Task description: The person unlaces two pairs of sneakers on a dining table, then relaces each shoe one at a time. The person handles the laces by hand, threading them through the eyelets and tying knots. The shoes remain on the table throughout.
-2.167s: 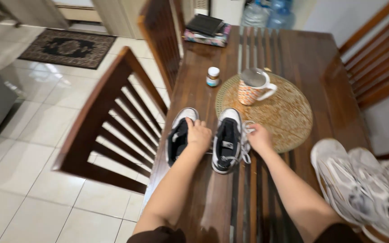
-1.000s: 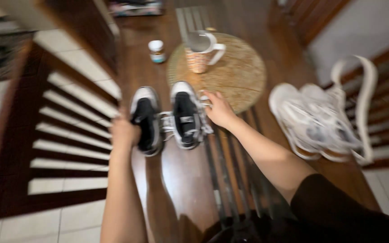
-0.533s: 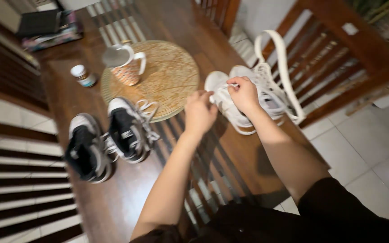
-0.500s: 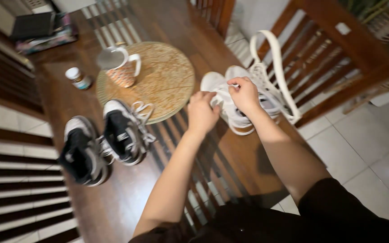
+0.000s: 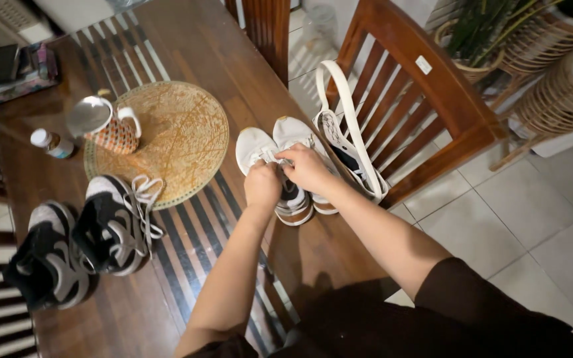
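A pair of white sneakers (image 5: 257, 142) lies toes-away on the dark wooden table (image 5: 187, 40), near its right edge. My left hand (image 5: 262, 185) is closed over the left white shoe's laces. My right hand (image 5: 305, 167) pinches the laces of the same pair right beside it. A pair of black-and-grey sneakers (image 5: 94, 229) sits apart at the table's left, its white laces loose, with no hand on it.
A round woven placemat (image 5: 174, 132) carries a patterned mug (image 5: 104, 127). A small jar (image 5: 49, 142) and a stack of books (image 5: 8, 66) lie at the far left. A white mesh bag (image 5: 349, 136) rests by a wooden chair (image 5: 426, 93); wicker planters (image 5: 552, 86) stand beyond.
My hands left the black-and-grey sneakers and moved right onto the white pair. My view swung right, bringing the chair and planters into sight.
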